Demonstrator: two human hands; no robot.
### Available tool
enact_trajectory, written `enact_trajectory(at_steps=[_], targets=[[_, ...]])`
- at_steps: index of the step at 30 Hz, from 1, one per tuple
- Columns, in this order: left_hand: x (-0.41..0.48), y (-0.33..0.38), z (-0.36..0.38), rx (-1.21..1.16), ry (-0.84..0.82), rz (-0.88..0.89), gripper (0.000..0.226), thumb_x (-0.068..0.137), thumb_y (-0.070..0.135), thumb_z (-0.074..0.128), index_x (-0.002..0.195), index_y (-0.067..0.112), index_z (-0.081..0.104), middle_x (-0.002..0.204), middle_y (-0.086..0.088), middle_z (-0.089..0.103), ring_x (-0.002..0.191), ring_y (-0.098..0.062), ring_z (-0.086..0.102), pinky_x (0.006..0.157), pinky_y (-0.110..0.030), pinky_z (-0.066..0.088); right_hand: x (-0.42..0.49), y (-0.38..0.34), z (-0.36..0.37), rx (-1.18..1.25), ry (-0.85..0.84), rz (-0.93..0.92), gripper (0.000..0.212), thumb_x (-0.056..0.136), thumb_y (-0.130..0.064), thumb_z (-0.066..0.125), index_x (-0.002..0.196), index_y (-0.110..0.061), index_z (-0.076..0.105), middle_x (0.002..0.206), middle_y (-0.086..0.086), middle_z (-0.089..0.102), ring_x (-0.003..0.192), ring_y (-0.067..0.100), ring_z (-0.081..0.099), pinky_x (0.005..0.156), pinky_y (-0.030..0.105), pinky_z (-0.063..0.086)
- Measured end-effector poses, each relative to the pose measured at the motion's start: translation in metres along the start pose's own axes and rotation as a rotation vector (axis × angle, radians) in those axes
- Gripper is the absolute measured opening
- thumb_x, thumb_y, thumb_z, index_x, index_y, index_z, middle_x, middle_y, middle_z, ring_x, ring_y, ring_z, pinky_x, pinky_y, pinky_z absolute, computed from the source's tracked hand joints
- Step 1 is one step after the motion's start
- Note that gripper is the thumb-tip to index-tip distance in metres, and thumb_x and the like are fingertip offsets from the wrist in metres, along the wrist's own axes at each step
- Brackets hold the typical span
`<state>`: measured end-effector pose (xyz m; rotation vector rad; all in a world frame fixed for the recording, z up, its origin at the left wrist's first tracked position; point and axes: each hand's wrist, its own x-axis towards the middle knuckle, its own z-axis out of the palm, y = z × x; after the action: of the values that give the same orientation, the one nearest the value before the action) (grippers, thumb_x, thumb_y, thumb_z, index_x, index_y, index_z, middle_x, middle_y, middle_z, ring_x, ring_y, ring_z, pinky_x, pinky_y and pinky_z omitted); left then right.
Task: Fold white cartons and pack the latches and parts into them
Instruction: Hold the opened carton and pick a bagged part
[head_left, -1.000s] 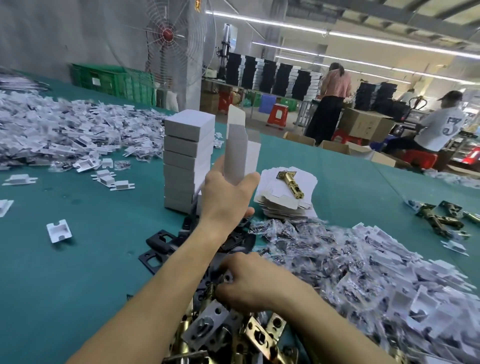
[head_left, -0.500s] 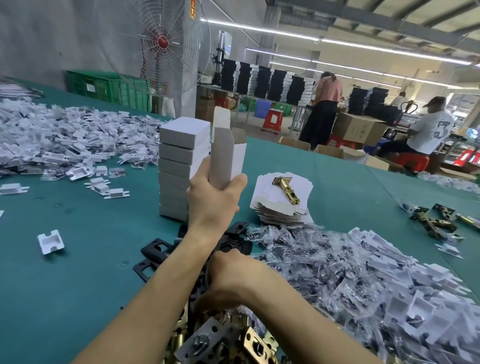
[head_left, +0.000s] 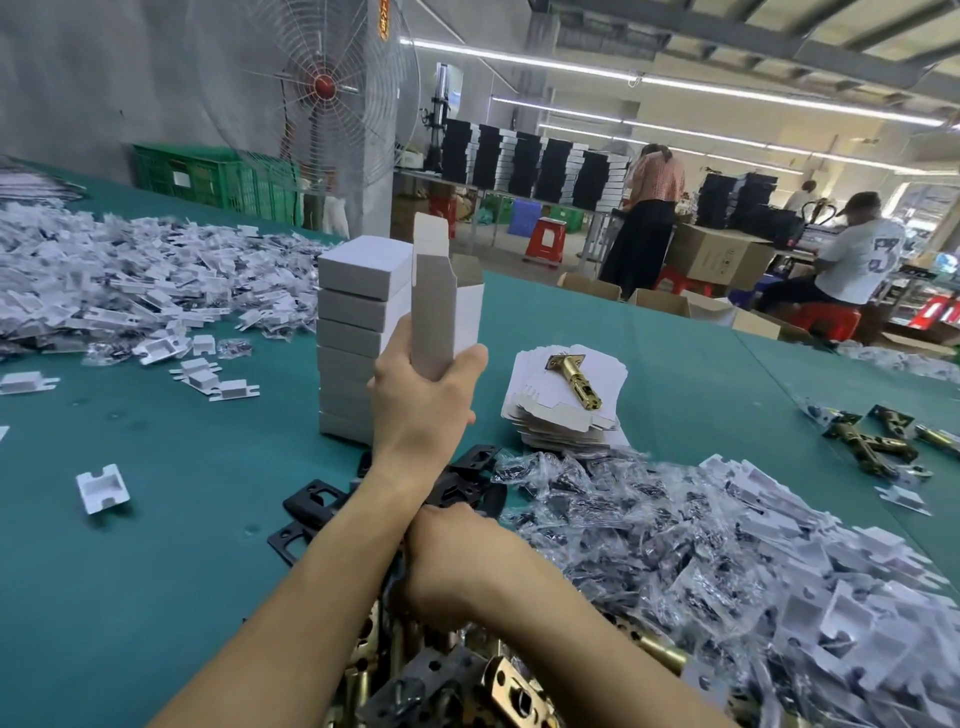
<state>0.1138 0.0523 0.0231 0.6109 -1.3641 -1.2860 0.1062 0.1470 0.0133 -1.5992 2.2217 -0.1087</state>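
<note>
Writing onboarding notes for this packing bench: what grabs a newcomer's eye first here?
The open white carton held upright in the left hand, centre frame, by a tall stack of closed cartons. Right of it, a brass latch lies on flat carton blanks. Nearer, the right hand reaches into metal parts beside a heap of bagged parts.

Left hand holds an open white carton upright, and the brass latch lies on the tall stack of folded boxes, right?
Not quite. The head view shows the brass latch on the pile of flat carton blanks, beside the tall stack. The left hand does hold the open carton upright.
</note>
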Motion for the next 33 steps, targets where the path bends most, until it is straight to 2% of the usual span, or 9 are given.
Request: enact_trajectory(at_steps=[5, 9, 11, 14, 17, 23, 26, 28, 33], targets=[[0.002, 0.005, -0.001, -0.048, 0.027, 0.021, 0.02, 0.077, 0.028, 0.073, 0.092, 0.037, 0.063, 0.078, 0.015, 0.068, 0.065, 0.002, 0.062, 0.051, -0.035, 0.06, -0.012, 0.021, -0.012, 0.425, 0.114, 0.093, 0.019, 0.089, -0.026, 0.065, 0.103, -0.016, 0.057, 0.103, 0.011, 0.067, 0.084, 0.024, 0.068, 0.072, 0.036, 0.055], [-0.001, 0.007, 0.0, -0.036, 0.044, 0.088, 0.025, 0.081, 0.026, 0.075, 0.095, 0.042, 0.061, 0.079, 0.019, 0.068, 0.065, 0.003, 0.062, 0.049, -0.029, 0.058, -0.022, 0.063, -0.036, 0.982, 0.382, 0.14, 0.014, 0.093, -0.017, 0.067, 0.1, -0.016, 0.055, 0.089, 0.009, 0.071, 0.054, 0.003, 0.06, 0.046, 0.015, 0.041], [-0.002, 0.004, 0.0, -0.022, 0.004, 0.068, 0.025, 0.08, 0.028, 0.076, 0.097, 0.04, 0.062, 0.083, 0.015, 0.069, 0.068, -0.001, 0.065, 0.05, -0.029, 0.058, -0.029, 0.084, -0.047, 1.098, 0.576, 0.099, 0.015, 0.092, -0.013, 0.066, 0.101, -0.019, 0.055, 0.088, 0.011, 0.073, 0.059, 0.006, 0.064, 0.05, 0.016, 0.044], [-0.003, 0.001, 0.001, 0.029, -0.26, -0.111, 0.035, 0.082, 0.023, 0.078, 0.113, 0.028, 0.063, 0.1, 0.005, 0.069, 0.084, -0.017, 0.069, 0.056, -0.034, 0.06, -0.042, 0.109, -0.062, 1.001, 0.944, -0.039, 0.02, 0.091, -0.013, 0.066, 0.1, -0.027, 0.057, 0.083, 0.001, 0.074, 0.076, 0.012, 0.072, 0.064, 0.026, 0.055], [-0.012, -0.004, 0.002, 0.141, -0.634, -0.261, 0.038, 0.072, 0.024, 0.08, 0.104, 0.024, 0.06, 0.101, -0.006, 0.065, 0.073, -0.02, 0.07, 0.055, -0.033, 0.059, -0.055, 0.12, -0.081, 0.957, 1.134, -0.24, 0.025, 0.088, -0.011, 0.066, 0.104, -0.029, 0.059, 0.085, -0.001, 0.073, 0.085, 0.015, 0.071, 0.075, 0.031, 0.059], [-0.015, -0.01, -0.001, 0.022, -0.897, -0.35, 0.055, 0.06, 0.03, 0.082, 0.11, 0.012, 0.067, 0.093, -0.009, 0.067, 0.082, -0.029, 0.068, 0.063, -0.046, 0.059, -0.061, 0.118, -0.111, 0.695, 1.096, -0.437, 0.033, 0.084, -0.001, 0.07, 0.113, -0.017, 0.063, 0.095, 0.001, 0.071, 0.087, 0.012, 0.071, 0.079, 0.028, 0.059], [-0.016, -0.01, -0.002, -0.016, -0.953, -0.335, 0.043, 0.062, 0.029, 0.082, 0.103, 0.02, 0.071, 0.09, -0.003, 0.068, 0.082, -0.025, 0.068, 0.063, -0.043, 0.058, -0.057, 0.11, -0.114, 0.578, 1.044, -0.449, 0.036, 0.082, 0.001, 0.074, 0.108, -0.022, 0.067, 0.1, 0.0, 0.07, 0.084, 0.013, 0.072, 0.079, 0.035, 0.06], [-0.018, -0.011, -0.001, -0.012, -0.954, -0.327, 0.037, 0.059, 0.03, 0.082, 0.095, 0.027, 0.074, 0.086, 0.002, 0.069, 0.08, -0.02, 0.069, 0.064, -0.04, 0.058, -0.056, 0.105, -0.114, 0.567, 0.999, -0.461, 0.036, 0.08, -0.001, 0.077, 0.104, -0.027, 0.069, 0.101, 0.002, 0.07, 0.08, 0.018, 0.073, 0.077, 0.04, 0.06], [-0.017, -0.011, -0.002, -0.016, -0.871, -0.29, 0.043, 0.064, 0.017, 0.083, 0.105, 0.017, 0.071, 0.089, -0.002, 0.071, 0.085, -0.02, 0.069, 0.068, -0.036, 0.058, -0.048, 0.101, -0.113, 0.57, 0.937, -0.378, 0.026, 0.075, -0.01, 0.083, 0.095, -0.023, 0.074, 0.09, 0.007, 0.067, 0.072, 0.027, 0.071, 0.072, 0.047, 0.06]])
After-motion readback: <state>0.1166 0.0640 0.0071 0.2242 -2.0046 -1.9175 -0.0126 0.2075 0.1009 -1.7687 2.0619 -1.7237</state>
